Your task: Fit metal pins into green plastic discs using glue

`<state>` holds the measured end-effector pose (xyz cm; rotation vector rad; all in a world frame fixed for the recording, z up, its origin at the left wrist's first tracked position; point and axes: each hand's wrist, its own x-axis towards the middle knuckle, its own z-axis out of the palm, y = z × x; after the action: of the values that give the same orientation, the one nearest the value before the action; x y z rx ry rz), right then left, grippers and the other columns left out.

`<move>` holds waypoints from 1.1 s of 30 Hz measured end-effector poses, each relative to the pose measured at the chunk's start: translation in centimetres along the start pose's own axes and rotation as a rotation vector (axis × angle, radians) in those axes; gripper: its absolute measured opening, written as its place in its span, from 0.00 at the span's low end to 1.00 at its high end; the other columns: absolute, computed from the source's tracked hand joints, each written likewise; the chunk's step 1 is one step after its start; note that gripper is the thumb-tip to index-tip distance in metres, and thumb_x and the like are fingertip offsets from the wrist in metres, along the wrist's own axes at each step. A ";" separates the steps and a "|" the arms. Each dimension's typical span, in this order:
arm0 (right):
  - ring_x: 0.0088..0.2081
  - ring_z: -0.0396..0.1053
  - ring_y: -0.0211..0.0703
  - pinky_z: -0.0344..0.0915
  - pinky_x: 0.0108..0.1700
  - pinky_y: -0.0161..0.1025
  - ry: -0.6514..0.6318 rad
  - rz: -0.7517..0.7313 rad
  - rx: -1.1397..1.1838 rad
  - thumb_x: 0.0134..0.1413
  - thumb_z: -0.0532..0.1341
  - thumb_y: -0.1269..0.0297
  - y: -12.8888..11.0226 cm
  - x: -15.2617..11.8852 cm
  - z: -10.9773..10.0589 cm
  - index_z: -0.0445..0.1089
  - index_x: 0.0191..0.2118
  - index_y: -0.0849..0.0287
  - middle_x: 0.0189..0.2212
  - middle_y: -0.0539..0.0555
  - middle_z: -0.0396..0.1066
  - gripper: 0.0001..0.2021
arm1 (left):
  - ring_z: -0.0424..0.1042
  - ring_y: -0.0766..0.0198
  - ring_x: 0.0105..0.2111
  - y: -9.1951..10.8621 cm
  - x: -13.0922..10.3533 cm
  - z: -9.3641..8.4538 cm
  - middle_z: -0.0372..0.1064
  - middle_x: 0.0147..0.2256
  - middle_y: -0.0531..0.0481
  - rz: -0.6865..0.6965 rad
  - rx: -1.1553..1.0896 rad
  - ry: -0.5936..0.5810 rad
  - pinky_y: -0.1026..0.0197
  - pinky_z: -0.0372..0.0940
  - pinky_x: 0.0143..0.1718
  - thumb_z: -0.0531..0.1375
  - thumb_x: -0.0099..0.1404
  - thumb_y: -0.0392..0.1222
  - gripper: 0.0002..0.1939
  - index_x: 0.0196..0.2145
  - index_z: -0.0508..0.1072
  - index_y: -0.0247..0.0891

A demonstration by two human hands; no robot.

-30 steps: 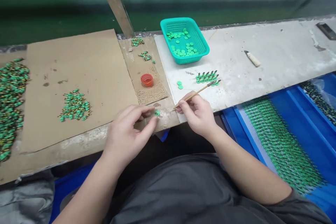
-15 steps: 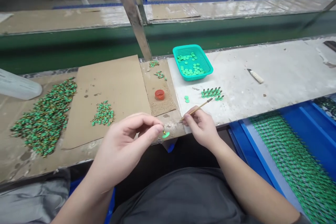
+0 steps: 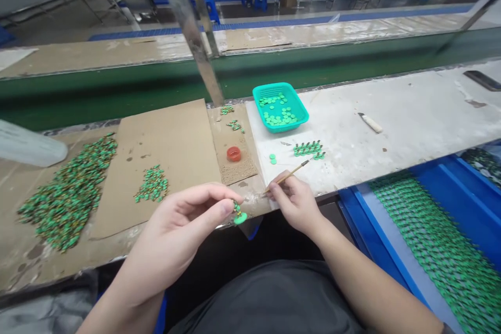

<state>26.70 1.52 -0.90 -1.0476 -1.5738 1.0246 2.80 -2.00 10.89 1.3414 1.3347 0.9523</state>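
Observation:
Between thumb and forefinger, my left hand (image 3: 191, 224) pinches a small green-and-brown figurine on a round green base (image 3: 240, 218), just off the table's front edge. My right hand (image 3: 295, 198) grips a thin paintbrush (image 3: 287, 177) like a pen, its lower tip pointing toward the figurine but apart from it. Ahead of the hands sits a red cap (image 3: 234, 154) on a strip of cardboard. Two loose green discs (image 3: 273, 158) lie beyond my right hand, beside a group of finished-looking figurines on discs (image 3: 308, 148).
A turquoise basket (image 3: 303, 115) holds green discs. To the left are a large heap of small green-brown pieces (image 3: 74, 188) and a smaller pile (image 3: 152, 183) on cardboard. A utility knife (image 3: 370, 122) lies on the right. Blue trays (image 3: 450, 188) with rows of green pieces stand at lower right.
The camera view has tilted up a little. In my left fingers the figurine now shows more of its body above the disc. The right hand keeps its grip on the paintbrush.

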 end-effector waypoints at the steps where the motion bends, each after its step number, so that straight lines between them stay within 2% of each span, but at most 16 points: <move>1: 0.37 0.85 0.47 0.82 0.42 0.40 0.004 -0.011 -0.016 0.78 0.62 0.58 -0.3 -0.6 -0.3 0.75 0.42 0.55 0.36 0.56 0.83 0.10 | 0.82 0.57 0.33 -0.3 0.4 0.3 0.84 0.35 0.47 0.015 0.060 0.039 0.62 0.77 0.33 0.75 0.64 0.66 0.19 0.35 0.88 0.47; 3: 0.38 0.84 0.47 0.81 0.44 0.41 0.010 -0.039 -0.058 0.77 0.63 0.60 -1.0 -2.0 -1.4 0.77 0.42 0.55 0.36 0.55 0.83 0.09 | 0.84 0.55 0.35 -0.9 1.6 1.4 0.86 0.36 0.48 0.062 0.206 0.110 0.62 0.79 0.37 0.74 0.63 0.65 0.18 0.36 0.89 0.49; 5: 0.39 0.84 0.46 0.81 0.47 0.41 0.022 -0.063 -0.103 0.75 0.64 0.63 -1.5 -3.6 -2.7 0.78 0.41 0.55 0.35 0.55 0.83 0.08 | 0.84 0.55 0.37 -1.7 3.5 3.1 0.87 0.37 0.49 0.102 0.311 0.129 0.61 0.79 0.41 0.73 0.62 0.64 0.17 0.37 0.90 0.50; 11: 0.36 0.81 0.45 0.77 0.43 0.39 0.129 -0.035 -0.178 0.75 0.63 0.65 -1.5 -6.8 -6.9 0.77 0.40 0.55 0.35 0.54 0.81 0.08 | 0.83 0.54 0.37 -2.7 10.4 11.1 0.88 0.40 0.46 0.177 0.353 0.007 0.57 0.76 0.39 0.68 0.66 0.62 0.19 0.38 0.88 0.45; 14: 0.37 0.80 0.45 0.76 0.43 0.39 0.174 -0.013 -0.180 0.75 0.63 0.66 -1.1 -7.4 -8.3 0.77 0.40 0.55 0.35 0.54 0.81 0.08 | 0.82 0.54 0.40 -2.6 12.8 14.6 0.88 0.44 0.46 0.236 0.410 0.018 0.54 0.75 0.45 0.65 0.67 0.59 0.19 0.40 0.89 0.45; 17: 0.36 0.80 0.44 0.76 0.42 0.39 0.198 0.001 -0.168 0.75 0.63 0.65 -0.9 -7.8 -9.2 0.77 0.41 0.55 0.35 0.53 0.81 0.07 | 0.81 0.52 0.43 -2.6 14.1 16.8 0.87 0.45 0.46 0.274 0.470 0.064 0.51 0.73 0.49 0.63 0.68 0.59 0.19 0.42 0.89 0.46; 20: 0.37 0.80 0.45 0.76 0.43 0.39 0.207 0.011 -0.152 0.75 0.63 0.65 -0.6 -8.0 -9.9 0.76 0.41 0.54 0.35 0.53 0.81 0.07 | 0.80 0.49 0.44 -2.6 14.7 17.9 0.87 0.45 0.44 0.282 0.507 0.093 0.49 0.72 0.51 0.62 0.69 0.59 0.20 0.42 0.89 0.46; 24: 0.37 0.80 0.45 0.75 0.43 0.40 0.199 0.036 -0.133 0.76 0.63 0.63 -0.1 -8.1 -10.5 0.76 0.41 0.54 0.35 0.53 0.81 0.08 | 0.80 0.47 0.47 -2.7 15.0 18.6 0.86 0.46 0.43 0.269 0.519 0.096 0.46 0.71 0.55 0.62 0.69 0.59 0.19 0.41 0.89 0.46; 28: 0.38 0.80 0.45 0.75 0.44 0.40 0.169 0.079 -0.106 0.75 0.62 0.64 -0.4 -8.0 -10.7 0.75 0.40 0.54 0.36 0.53 0.81 0.07 | 0.79 0.45 0.51 -1.9 13.3 18.1 0.85 0.48 0.41 0.236 0.457 0.075 0.44 0.71 0.60 0.62 0.69 0.61 0.23 0.47 0.89 0.45; 30: 0.34 0.79 0.42 0.72 0.39 0.37 0.118 0.106 -0.080 0.74 0.61 0.67 -1.3 -7.9 -10.9 0.72 0.38 0.53 0.33 0.50 0.80 0.08 | 0.80 0.48 0.47 -1.2 11.2 17.5 0.85 0.45 0.42 0.183 0.384 -0.012 0.46 0.74 0.55 0.64 0.67 0.63 0.25 0.49 0.88 0.45; 33: 0.25 0.68 0.37 0.61 0.29 0.35 -0.039 0.169 -0.095 0.73 0.60 0.68 -3.0 -7.7 -11.3 0.64 0.34 0.52 0.25 0.45 0.72 0.12 | 0.76 0.55 0.31 -0.2 7.6 16.4 0.79 0.29 0.48 0.045 0.251 -0.260 0.54 0.74 0.37 0.69 0.64 0.67 0.24 0.43 0.89 0.45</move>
<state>38.57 -5.18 2.24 -1.2502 -1.5989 1.0982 19.39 3.75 6.37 1.6314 1.2559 0.6275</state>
